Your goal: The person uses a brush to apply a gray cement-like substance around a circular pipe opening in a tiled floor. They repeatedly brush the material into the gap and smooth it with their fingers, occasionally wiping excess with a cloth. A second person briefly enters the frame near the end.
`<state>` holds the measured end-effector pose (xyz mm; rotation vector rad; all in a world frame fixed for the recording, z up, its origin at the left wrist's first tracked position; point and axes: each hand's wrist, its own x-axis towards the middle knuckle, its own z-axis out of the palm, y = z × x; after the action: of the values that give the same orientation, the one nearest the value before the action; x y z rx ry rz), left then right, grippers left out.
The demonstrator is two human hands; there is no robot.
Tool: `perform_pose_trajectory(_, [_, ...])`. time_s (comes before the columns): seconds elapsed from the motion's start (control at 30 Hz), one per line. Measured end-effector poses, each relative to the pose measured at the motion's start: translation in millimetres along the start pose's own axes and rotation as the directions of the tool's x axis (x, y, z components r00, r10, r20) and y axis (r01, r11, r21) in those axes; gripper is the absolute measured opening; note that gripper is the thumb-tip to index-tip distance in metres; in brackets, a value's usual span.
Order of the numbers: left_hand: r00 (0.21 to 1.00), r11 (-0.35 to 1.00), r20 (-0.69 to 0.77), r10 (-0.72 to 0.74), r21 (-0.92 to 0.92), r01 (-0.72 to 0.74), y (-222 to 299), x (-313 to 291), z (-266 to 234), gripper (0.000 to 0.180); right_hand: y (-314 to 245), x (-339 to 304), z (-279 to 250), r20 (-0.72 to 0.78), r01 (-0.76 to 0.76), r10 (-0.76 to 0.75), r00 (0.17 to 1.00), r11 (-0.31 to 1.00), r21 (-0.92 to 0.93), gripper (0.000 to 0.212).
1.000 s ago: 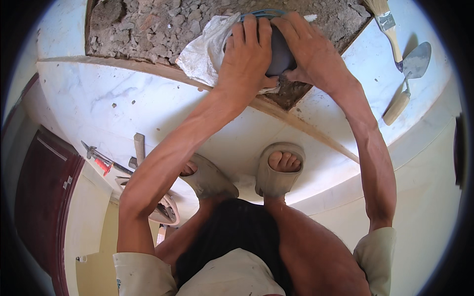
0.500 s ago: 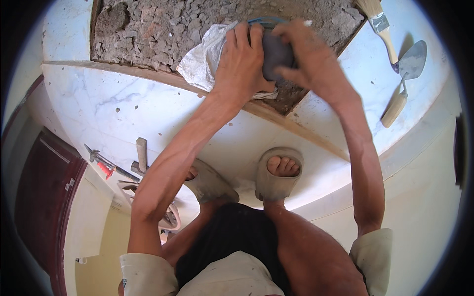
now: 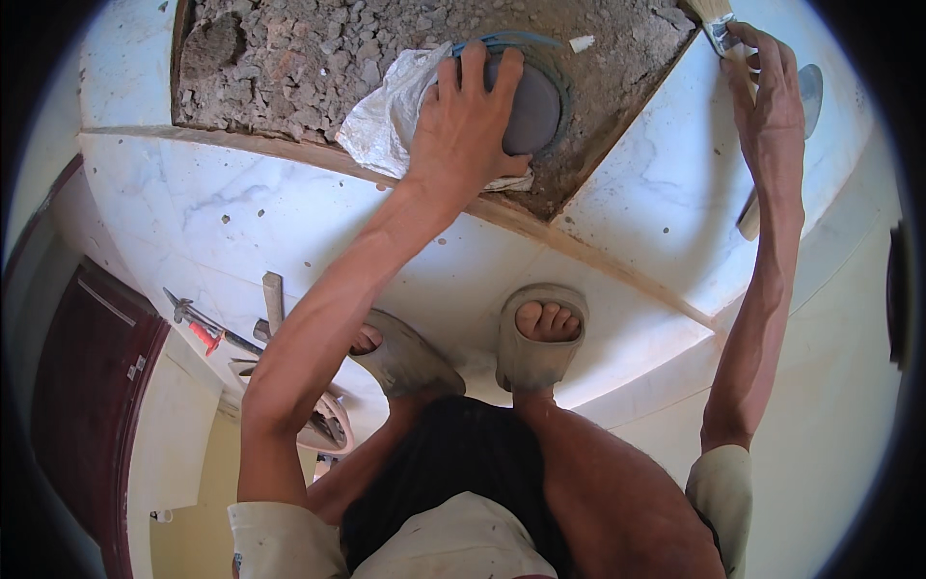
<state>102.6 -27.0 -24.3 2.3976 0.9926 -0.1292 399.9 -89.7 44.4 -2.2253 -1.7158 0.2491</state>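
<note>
A round, dark grey cap or disc (image 3: 536, 108) sits in a patch of broken rubble, with a bluish-green band curving round its far rim. My left hand (image 3: 465, 125) spans its left side, fingers spread and curled over it, thumb at the near edge. Under and beside that hand bunches a crumpled white plastic sack (image 3: 378, 124). Out to the right, my right hand (image 3: 775, 106) closes round a paintbrush (image 3: 721, 37) near its metal ferrule; the hand hides most of the handle. Behind the same hand lies a trowel (image 3: 811, 96), partly covered.
Grey rubble (image 3: 299, 68) fills a cut-out bordered by marble-look tiles (image 3: 260, 193). A small white scrap (image 3: 582, 43) lies on the rubble. By my sandalled feet at left are a hammer (image 3: 274, 299), a red-handled tool (image 3: 204, 337) and a pink-rimmed container (image 3: 338, 425).
My right hand has left the grey cap and moved right to the paintbrush, which has shifted slightly. The left hand stays on the cap.
</note>
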Motion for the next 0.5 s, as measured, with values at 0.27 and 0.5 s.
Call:
perform_pose_trajectory(0.27, [1.0, 0.999, -0.014, -0.022, -0.026, 0.021, 1, 4, 2, 0.111, 33, -3, 12, -0.099, -0.009, 0.007, 0.995, 1.0, -0.016, 0.038])
perform_pose_trajectory(0.5, [1.0, 0.997, -0.015, -0.023, -0.071, 0.022, 1, 4, 4, 0.109, -105, 21, -55, 0.639, -0.069, 0.084, 0.765, 0.996, -0.049, 0.024])
